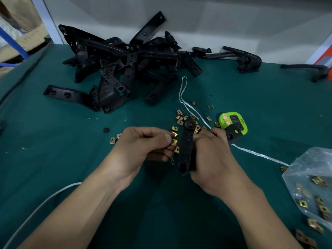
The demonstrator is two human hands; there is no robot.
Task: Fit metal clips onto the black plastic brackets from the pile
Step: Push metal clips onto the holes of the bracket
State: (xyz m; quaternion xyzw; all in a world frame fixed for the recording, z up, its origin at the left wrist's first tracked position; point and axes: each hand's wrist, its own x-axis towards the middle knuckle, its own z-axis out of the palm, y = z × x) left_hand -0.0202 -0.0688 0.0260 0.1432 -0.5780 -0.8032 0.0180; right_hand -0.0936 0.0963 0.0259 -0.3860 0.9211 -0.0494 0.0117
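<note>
Now, left hand (143, 144): fingers curled, thumb and fingertips pinching a brass-coloured clip (173, 142) right at the left edge of the bracket (186, 144). Can't tell whether it's seated.
Right hand (212, 155): wrapped round that black strip from the right and gripping firmly, over the middle of the bench (71, 159).
Bracket: long and narrow, pointing away from the person, round boss at the far end. Two more clips sit just beside its left edge, one above and one below the pinched one.
Pile (125, 65): black brackets heaped toward the back-left corner.
Loose clips (179, 121): scattered on the green cover just beyond the hands.
Timer (235, 119): bright green, just past the right hand.
Bag (312, 177): clear plastic at the right edge, clips inside and beside it.
String (183, 94): white, snaking from near the pile toward the bag.
</note>
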